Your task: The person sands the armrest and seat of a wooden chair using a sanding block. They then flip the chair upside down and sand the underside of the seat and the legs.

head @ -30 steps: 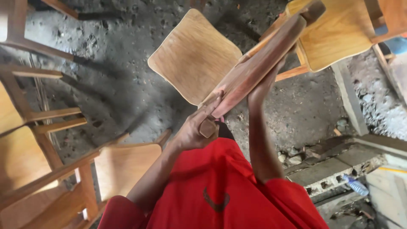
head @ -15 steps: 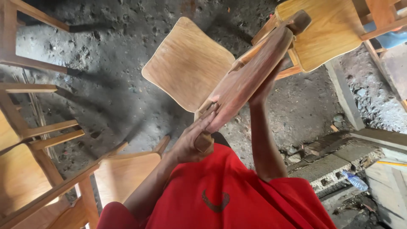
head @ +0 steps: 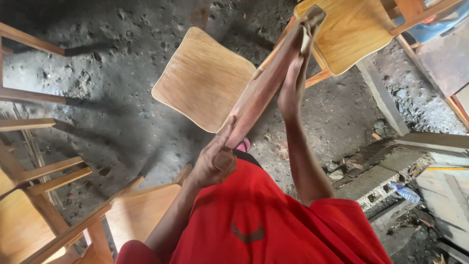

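Two hands steady a slanted chair leg [head: 266, 80]: left hand [head: 212, 164] clasps its 7 o'clock end, right hand [head: 292, 85] presses flat, fingers together, toward 1 o'clock.

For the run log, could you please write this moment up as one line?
left hand: grips lower end of wooden piece | right hand: flat against its upper part | around: wooden chairs, dirt floor

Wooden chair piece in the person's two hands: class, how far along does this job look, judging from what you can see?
Done: finished wooden chairs stand around, and a plywood seat panel lies shaped on the floor. In hand: the left hand grips the near end of a long reddish wooden piece, while the right hand presses flat against its far side. Left: the piece is joined to nothing visible, and the panel is unmounted.
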